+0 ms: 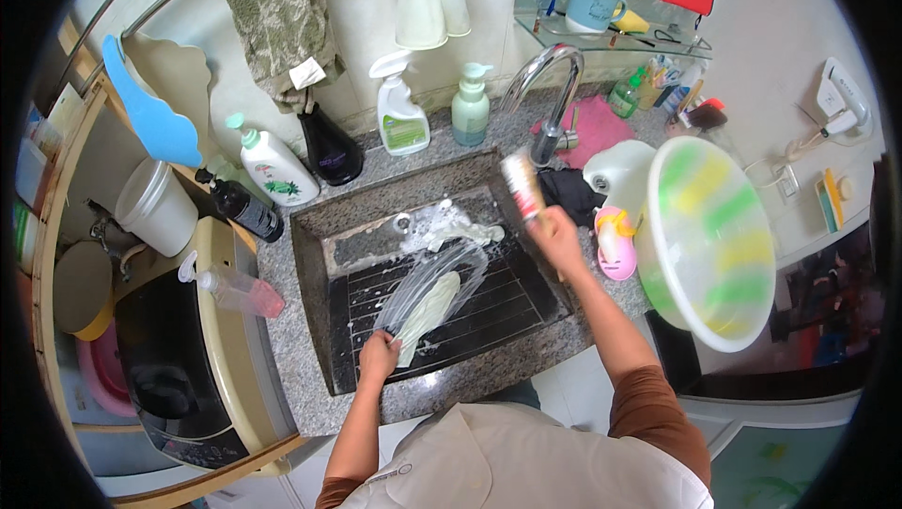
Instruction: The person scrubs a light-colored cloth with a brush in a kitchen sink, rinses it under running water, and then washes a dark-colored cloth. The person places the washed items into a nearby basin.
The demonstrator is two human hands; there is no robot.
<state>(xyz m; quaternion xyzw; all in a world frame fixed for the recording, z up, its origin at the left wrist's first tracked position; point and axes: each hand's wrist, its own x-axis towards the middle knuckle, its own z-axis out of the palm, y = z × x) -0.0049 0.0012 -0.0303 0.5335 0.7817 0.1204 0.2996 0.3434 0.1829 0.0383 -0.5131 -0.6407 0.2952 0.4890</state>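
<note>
My left hand (379, 356) pinches the near end of a limp, pale greenish cloth-like piece (431, 305), which lies on the dark ridged board (507, 291) of a stone sink (310, 283). Whether it is a glove or a cloth I cannot tell. White suds streak the board around it. A second pale, crumpled piece (468, 234) rests farther back beside foam (430, 217). Above the sink's right rim, my right hand (560, 238) grips a scrub brush (522, 188) by its handle. Motion blurs the brush's white and red parts, and it is apart from the pale piece.
A chrome faucet (564, 72) arches behind the sink. Along the left and back rim stand a spray bottle (402, 111) and several pump bottles. At right are a large plastic basin (712, 248), a pink shoe (615, 248) and a black cloth (569, 195). A washing machine (222, 340) is at left.
</note>
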